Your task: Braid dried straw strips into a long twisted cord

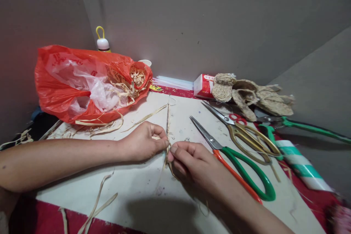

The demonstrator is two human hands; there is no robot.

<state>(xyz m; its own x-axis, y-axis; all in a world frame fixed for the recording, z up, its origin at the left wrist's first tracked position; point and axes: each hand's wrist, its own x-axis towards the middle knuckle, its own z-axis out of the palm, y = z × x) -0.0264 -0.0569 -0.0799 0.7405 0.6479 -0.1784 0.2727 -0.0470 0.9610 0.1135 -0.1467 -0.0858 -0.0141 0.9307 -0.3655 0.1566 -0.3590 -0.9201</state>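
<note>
My left hand (145, 142) and my right hand (192, 162) meet over a white board (137, 186), both pinched on a thin strand of dried straw (168, 122). The strand runs from between my fingertips straight away from me toward the back of the board. More straw ends trail down under my right hand. Scissors with green and orange handles (238, 166) lie just right of my right hand, blades pointing toward the back left.
An orange plastic bag (68, 87) full of straw strips lies at the back left. Gold-handled scissors (246, 135), woven straw pieces (246, 93), a red-and-white box (203, 85), green-handled pliers (301, 126) and a green-and-white roll (300, 164) sit at right. Loose strips (95, 204) lie near me.
</note>
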